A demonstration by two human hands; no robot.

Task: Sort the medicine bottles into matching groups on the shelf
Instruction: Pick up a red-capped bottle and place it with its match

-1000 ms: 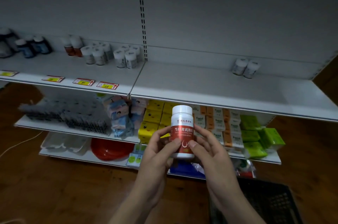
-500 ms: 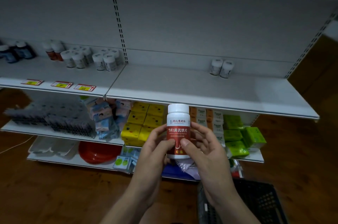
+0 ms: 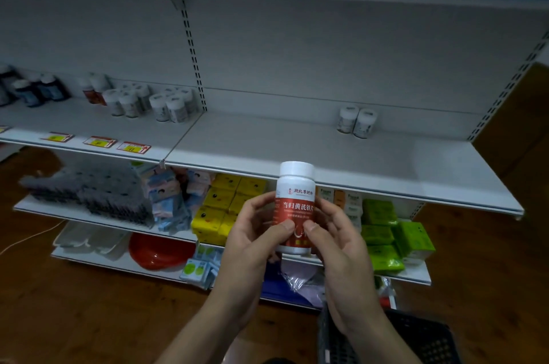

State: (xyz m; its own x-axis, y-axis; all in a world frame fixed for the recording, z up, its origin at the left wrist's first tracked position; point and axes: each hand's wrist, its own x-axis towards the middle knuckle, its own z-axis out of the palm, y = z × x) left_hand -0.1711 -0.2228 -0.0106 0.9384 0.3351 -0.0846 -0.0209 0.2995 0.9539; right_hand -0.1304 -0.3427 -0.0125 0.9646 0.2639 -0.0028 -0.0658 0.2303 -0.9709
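Red-labelled medicine bottle [image 3: 295, 206] with white cap, upright in mid-air in front of the middle shelf [image 3: 297, 149], label turned to the viewer — apparently to be read before a group is chosen. Left hand [image 3: 252, 236] and right hand [image 3: 341, 244] both clamp it, thumbs on the label. Red-labelled bottles [image 3: 93, 91] stand far left — the likely match; a white pair [image 3: 356, 123] stands right

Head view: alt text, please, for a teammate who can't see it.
The left hand and right hand hold an upright white-capped red-label plastic bottle before a white metal shelf. Grouped small bottles stand at its left, two white bottles at its right.
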